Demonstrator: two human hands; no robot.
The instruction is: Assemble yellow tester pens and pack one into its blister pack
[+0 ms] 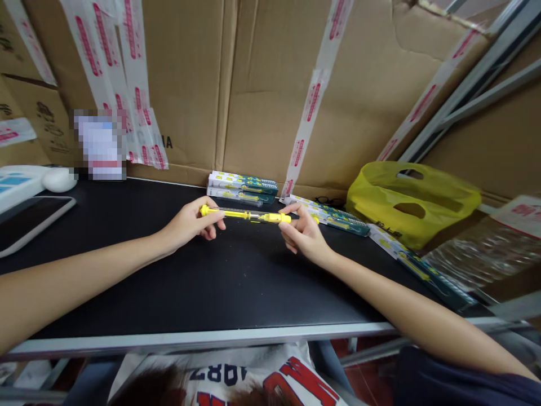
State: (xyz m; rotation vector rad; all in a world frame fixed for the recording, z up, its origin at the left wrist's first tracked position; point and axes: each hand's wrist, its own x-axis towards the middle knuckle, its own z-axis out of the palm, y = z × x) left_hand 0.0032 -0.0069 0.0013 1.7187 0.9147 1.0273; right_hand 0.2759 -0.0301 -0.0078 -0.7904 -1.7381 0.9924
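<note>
Between my hands, above the black table, a thin tube-shaped tool [247, 215] lies almost level. It has a clear barrel and yellow parts at both ends and in the middle. My left hand [193, 223] is closed on its yellow left end, thumb along the near side. At the other end, my right hand [307, 232] pinches the yellow part between thumb and fingers. A yellow tip shows just beyond the right fingers. Behind the tool is a stack of slim green-and-white boxes [243, 187] with yellow tools printed on them.
More slim boxes [329, 216] lie at the back right, beside a yellow plastic bag [380, 194]. Another slim box [422, 268] points toward the right edge. At left are a phone-like device [34, 223] and a white device [21, 183]. Large cardboard [266, 101] stands behind the table [236, 287].
</note>
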